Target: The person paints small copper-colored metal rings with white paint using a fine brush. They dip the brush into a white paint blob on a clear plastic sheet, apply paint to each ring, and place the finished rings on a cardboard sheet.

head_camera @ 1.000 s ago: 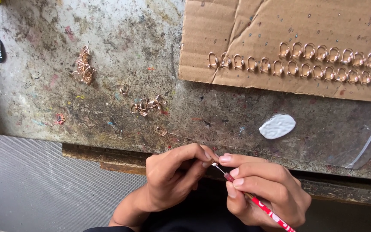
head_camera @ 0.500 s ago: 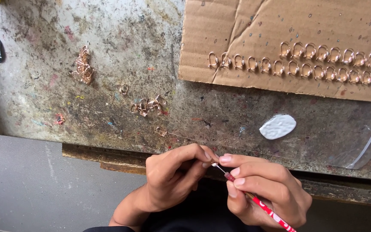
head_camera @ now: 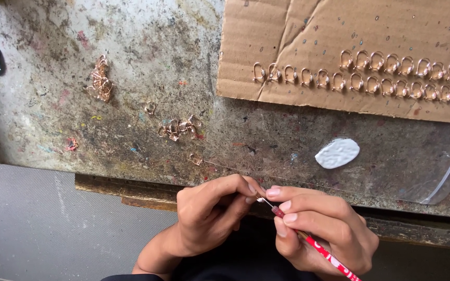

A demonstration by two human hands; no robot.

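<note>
Both hands work just below the front edge of the tabletop (head_camera: 131, 130), over the person's lap, with open grey floor off to their left. The right hand (head_camera: 321, 229) is clamped on a thin red-and-white tool (head_camera: 324, 254) whose fine metal tip points toward the left hand (head_camera: 212, 213). The left hand's fingertips (head_camera: 251, 188) are pinched together around something too small to make out, right at that tip. Beyond the hands, loose copper-coloured rings (head_camera: 175, 127) lie scattered on the stained surface; further up to the right, a cardboard sheet (head_camera: 298, 36) carries two neat rows of them. A white putty blob (head_camera: 337, 152) sits just above the right hand. Nothing has shifted since a second ago.
</note>
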